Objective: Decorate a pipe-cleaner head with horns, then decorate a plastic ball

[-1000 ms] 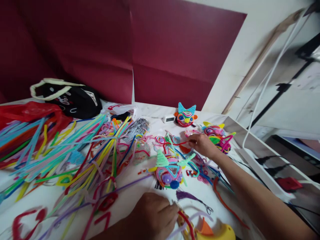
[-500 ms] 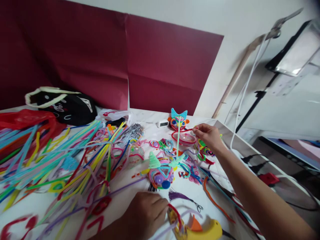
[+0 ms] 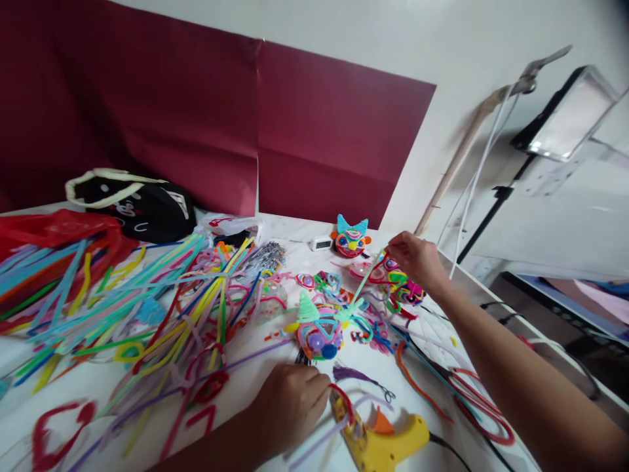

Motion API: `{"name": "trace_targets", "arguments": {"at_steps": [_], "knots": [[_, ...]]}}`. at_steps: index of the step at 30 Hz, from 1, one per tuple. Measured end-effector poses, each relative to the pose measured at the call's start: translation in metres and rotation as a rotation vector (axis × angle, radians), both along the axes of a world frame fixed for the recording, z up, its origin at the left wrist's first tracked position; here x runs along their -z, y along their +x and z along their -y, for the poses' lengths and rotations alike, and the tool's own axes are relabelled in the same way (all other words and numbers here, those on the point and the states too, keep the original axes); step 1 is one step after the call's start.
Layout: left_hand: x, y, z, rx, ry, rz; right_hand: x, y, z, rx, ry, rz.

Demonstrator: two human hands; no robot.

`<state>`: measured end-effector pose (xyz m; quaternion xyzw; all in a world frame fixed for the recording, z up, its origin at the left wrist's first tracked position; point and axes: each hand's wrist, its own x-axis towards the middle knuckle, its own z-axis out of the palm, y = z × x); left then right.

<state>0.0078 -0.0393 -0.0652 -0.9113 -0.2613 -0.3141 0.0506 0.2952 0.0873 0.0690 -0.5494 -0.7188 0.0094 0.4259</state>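
Note:
My right hand [image 3: 415, 259] is raised over the far right of the white table [image 3: 275, 387], its fingers pinched on the upper end of a light green pipe cleaner [image 3: 364, 283] that slants down toward a purple pipe-cleaner face [image 3: 320, 335]. My left hand [image 3: 289, 405] rests near the front edge, fingers closed on a red pipe cleaner [image 3: 344, 401] next to a yellow glue gun [image 3: 388, 444]. A second multicoloured face [image 3: 403, 286] lies just under my right hand. A blue-eared face [image 3: 351, 237] stands at the back.
A big heap of loose coloured pipe cleaners [image 3: 128, 301] covers the left half. A black bag [image 3: 132, 204] and a red plastic bag [image 3: 54, 226] sit at the back left. A small white clock [image 3: 321, 243], a purple tassel [image 3: 356, 377] and a lamp stand [image 3: 496, 196] are also present.
My right hand has lifted from the table and moved right, drawing the green pipe cleaner up with it. The left hand stays closed by the glue gun. The view has tilted up.

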Motion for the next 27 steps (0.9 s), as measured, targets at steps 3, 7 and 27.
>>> {"name": "trace_targets", "arguments": {"at_steps": [3, 7, 27], "knots": [[-0.001, -0.001, 0.0, -0.026, -0.073, -0.005, -0.005, -0.002, 0.005, -0.045, -0.009, 0.089], [0.001, -0.002, -0.002, -0.039, -0.132, -0.005, -0.006, -0.005, 0.011, -0.126, -0.065, 0.124], [-0.01, -0.002, 0.003, -0.095, 0.092, -0.033, 0.01, -0.039, 0.114, -0.364, -0.315, -0.273]]}}
